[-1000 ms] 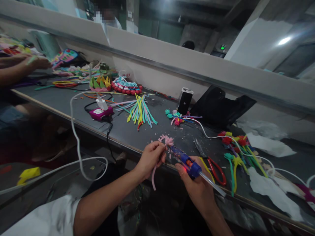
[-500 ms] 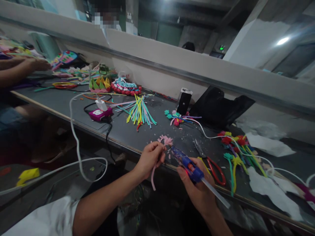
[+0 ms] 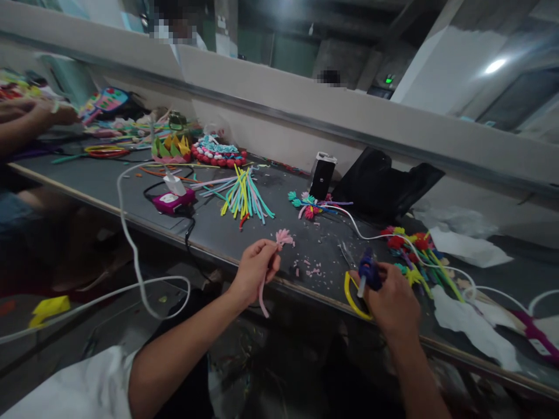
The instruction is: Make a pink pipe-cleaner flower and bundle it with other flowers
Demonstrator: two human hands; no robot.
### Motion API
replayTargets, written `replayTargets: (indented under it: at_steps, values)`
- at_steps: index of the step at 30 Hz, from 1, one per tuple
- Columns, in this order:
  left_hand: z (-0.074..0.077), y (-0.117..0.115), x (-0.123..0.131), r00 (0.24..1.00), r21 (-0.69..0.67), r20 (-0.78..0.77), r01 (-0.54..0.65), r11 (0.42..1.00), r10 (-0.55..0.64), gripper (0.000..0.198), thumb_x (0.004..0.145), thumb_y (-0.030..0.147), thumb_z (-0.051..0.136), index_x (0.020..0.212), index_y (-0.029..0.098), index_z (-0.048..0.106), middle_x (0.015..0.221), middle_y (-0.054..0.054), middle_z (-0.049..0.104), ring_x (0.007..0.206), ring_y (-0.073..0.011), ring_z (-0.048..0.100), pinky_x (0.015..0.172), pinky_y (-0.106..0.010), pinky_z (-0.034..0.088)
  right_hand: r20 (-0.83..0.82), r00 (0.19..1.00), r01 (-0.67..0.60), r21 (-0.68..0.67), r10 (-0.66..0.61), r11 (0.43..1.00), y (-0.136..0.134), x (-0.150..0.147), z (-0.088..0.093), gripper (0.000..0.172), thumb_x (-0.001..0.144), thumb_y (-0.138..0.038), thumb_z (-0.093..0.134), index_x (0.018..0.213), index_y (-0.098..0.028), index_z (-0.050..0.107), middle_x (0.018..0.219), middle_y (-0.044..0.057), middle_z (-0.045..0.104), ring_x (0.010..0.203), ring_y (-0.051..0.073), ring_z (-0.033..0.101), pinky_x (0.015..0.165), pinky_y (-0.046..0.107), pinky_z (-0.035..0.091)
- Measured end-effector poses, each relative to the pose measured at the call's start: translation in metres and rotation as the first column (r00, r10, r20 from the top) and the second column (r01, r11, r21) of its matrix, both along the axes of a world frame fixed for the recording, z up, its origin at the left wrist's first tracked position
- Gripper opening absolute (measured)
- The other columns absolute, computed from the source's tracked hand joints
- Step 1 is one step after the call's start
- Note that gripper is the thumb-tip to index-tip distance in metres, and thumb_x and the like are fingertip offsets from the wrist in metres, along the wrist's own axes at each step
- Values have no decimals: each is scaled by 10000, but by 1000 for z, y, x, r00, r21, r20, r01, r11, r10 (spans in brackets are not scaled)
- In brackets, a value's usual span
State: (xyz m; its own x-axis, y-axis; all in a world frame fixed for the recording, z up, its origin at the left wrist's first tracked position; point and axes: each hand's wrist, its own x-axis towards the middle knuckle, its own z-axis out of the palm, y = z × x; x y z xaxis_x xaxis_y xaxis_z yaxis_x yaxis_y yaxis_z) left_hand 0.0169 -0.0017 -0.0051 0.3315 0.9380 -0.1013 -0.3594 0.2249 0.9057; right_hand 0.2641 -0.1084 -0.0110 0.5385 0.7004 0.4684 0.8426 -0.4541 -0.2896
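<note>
My left hand (image 3: 254, 269) is closed on a pink pipe-cleaner flower (image 3: 283, 237); its fringed head sticks up above my fingers and its stem hangs down below the table edge. My right hand (image 3: 393, 298) is wrapped round a blue glue gun (image 3: 368, 270), held over the scissors with yellow and red handles (image 3: 351, 289) near the front edge of the grey table (image 3: 227, 233). Small pink scraps (image 3: 311, 269) lie on the table between my hands.
Loose coloured pipe cleaners (image 3: 244, 198), a pink device with a white plug (image 3: 173, 199), finished flowers (image 3: 414, 250), a black bag (image 3: 379, 186), white cables (image 3: 131, 244) and crumpled white paper (image 3: 467, 326) lie about. Another person's hands (image 3: 30, 113) work at the far left.
My right hand has swung the glue gun away from the flower to the right, over the scissors. My left hand has lifted the flower slightly.
</note>
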Motion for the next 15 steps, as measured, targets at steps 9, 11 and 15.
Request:
replayTargets:
  at_steps: [9,11,15]
  values:
    - [4,9,-13,993,34,36,-109,993,108,198,774,356,627,760,176,547,465,82,502,293,-36,343,310,-151,221,-98,995,-43,-269,17,962,3,35,-26,580,777,-574,567,1152,-133,589,1014,151,692,925,320,638,776,403,462]
    - [4,10,-16,991,36,46,-123,992,122,194,776,351,624,757,178,540,466,83,501,291,-37,339,307,-152,222,-65,997,-61,-270,45,961,0,36,-24,566,783,-582,560,1129,-136,607,996,151,687,910,309,634,789,405,459]
    - [4,11,-19,992,29,43,-121,992,119,191,789,351,613,764,177,538,467,84,499,288,-34,328,303,-152,203,59,997,-44,-104,50,994,2,20,-8,510,818,-559,535,1073,-129,636,998,171,667,938,312,594,832,430,438]
